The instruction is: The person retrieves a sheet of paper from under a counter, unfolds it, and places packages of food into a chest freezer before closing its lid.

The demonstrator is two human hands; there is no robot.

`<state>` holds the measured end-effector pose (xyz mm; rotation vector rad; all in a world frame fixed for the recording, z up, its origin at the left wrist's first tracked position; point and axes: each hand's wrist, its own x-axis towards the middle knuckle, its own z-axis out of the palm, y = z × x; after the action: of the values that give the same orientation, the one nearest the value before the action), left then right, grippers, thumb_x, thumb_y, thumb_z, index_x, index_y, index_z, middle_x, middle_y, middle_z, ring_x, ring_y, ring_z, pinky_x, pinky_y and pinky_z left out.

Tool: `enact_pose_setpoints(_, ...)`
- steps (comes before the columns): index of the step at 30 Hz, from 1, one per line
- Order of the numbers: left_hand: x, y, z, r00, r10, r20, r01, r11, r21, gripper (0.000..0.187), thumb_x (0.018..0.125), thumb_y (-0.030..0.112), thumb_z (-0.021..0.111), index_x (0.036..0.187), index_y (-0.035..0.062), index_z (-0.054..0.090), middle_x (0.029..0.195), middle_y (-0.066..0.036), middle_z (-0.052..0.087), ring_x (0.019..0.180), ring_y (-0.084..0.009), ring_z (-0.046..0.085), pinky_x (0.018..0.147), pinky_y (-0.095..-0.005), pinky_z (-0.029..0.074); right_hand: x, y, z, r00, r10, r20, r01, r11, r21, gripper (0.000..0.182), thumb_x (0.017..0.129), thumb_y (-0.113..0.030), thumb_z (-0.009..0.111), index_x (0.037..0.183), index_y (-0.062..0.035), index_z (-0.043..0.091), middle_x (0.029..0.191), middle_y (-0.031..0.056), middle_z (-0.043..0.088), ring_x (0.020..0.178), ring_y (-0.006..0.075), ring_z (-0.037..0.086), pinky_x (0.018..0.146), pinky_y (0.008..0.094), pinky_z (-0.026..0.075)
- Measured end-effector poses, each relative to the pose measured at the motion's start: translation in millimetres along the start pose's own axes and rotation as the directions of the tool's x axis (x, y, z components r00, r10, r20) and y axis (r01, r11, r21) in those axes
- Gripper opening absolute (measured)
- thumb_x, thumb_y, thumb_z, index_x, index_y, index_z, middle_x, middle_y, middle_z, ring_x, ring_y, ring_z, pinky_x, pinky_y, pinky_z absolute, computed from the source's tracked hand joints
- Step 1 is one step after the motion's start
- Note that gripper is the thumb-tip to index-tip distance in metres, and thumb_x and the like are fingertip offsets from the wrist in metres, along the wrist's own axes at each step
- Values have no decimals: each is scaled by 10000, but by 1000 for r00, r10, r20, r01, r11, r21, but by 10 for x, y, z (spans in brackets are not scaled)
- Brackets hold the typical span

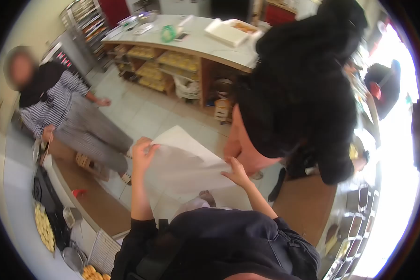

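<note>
1. Two hands grip one pale sheet (184, 161): the left hand (143, 151) pinches its left edge, the right hand (236, 172) its right edge.
2. The sheet hangs in the air before the wearer's body, above the tiled floor (161, 109), and hides part of it.
3. A person in dark clothing (303, 84) stands close beyond the right hand, bending toward the right counter (305, 205) and blocking the right end of the far counter (198, 49).
4. On the right counter are rows of metal tins (357, 198), some with pale contents.
5. The far counter carries a white box (221, 33), a green roll (169, 33) and a dark phone-like object (181, 37); trays of pale pieces (151, 70) fill shelves below, beside a white bag (186, 87).
6. Another person in a striped top (56, 102) stands to the left, beside the left counter (91, 200), well apart from the sheet.
7. Near the wearer's left side lie a wire rack (105, 252), a round pan-like item (73, 256) and more pale pieces (43, 228).
</note>
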<state>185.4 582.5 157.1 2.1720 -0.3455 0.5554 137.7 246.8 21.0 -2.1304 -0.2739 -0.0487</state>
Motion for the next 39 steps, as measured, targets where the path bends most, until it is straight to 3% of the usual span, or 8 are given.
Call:
enact_pose_setpoints(6, 357, -220, -330, 998, 61, -3, -61, 998, -32, 136, 651, 71, 699, 743, 16, 616, 648, -85, 567, 660, -233, 523, 655, -307, 392, 1253, -781, 798, 969, -242, 44, 245, 965, -93, 434, 716, -163, 684, 1077, 13, 521, 977, 166, 582, 920, 263, 554, 816, 339, 428)
enact_pose_setpoints(9, 635, -569, -459, 964, 87, -252, -50, 987, 150, 108, 679, 58, 671, 769, 22, 623, 657, -71, 581, 668, -211, 532, 686, -295, 399, 1736, -1038, 757, 895, 26, 445, -221, 893, 392, 282, 776, -182, 629, 980, 6, 580, 845, 93, 607, 757, 170, 547, 687, 297, 448)
enact_pose_setpoints(13, 1067, -1469, -597, 838, -316, -444, 249, 947, -204, 110, 775, 78, 588, 862, 14, 606, 805, -57, 610, 742, -152, 539, 709, -298, 407, 2534, -1437, 406, 941, -19, 339, -146, 880, 452, 203, 789, -171, 616, 871, 15, 617, 650, 4, 572, 573, 74, 476, 502, 232, 397)
enact_pose_setpoints(18, 1049, -3293, -284, 690, -659, 299, 647, 377, -663, 481, 833, 321, 562, 1188, 15, 458, 1120, -124, 530, 988, -199, 518, 851, -312, 417, 3846, -1021, 375, 986, 15, 164, -90, 884, 458, 179, 791, -163, 611, 849, 5, 631, 637, -16, 558, 549, 50, 471, 460, 224, 367)
enact_pose_setpoints(24, 1822, -3162, 9, 781, -528, 335, 252, -225, -941, 574, 835, 343, 536, 1272, 16, 356, 1180, -132, 485, 1075, -231, 469, 899, -345, 385, 5325, -567, 620, 982, 186, 15, -155, 768, 621, 218, 798, -172, 621, 889, 26, 601, 794, 37, 618, 674, 87, 545, 613, 229, 428)
enact_pose_setpoints(29, 2402, -3846, -218, 861, -423, 282, 315, 7, -949, 720, 760, 324, 636, 1298, -6, 289, 1229, -126, 441, 1137, -236, 418, 915, -344, 377, 6654, -715, 986, 963, 247, 105, -253, 702, 666, 186, 817, -97, 558, 924, 51, 596, 793, 32, 614, 698, 99, 546, 640, 232, 429)
enact_pose_setpoints(37, 3894, -4873, -1188, 280, -947, 158, 872, 182, -454, 513, 745, 131, 657, 1179, -26, 433, 1142, -108, 501, 984, -203, 523, 781, -320, 460, 8550, -1374, 1886, 964, -69, 258, -104, 793, 600, 284, 742, -46, 604, 1008, 29, 541, 855, 46, 601, 749, 120, 555, 680, 260, 453)
enact_pose_setpoints(39, 4037, -5511, -1511, 488, -872, -42, 727, 433, -534, 464, 749, 127, 653, 1149, -15, 467, 1118, -128, 515, 937, -224, 546, 753, -319, 474, 8934, -1435, 2052, 961, -200, 191, 34, 771, 636, 334, 719, -35, 605, 1036, 28, 524, 875, 59, 605, 788, 133, 567, 705, 274, 464)
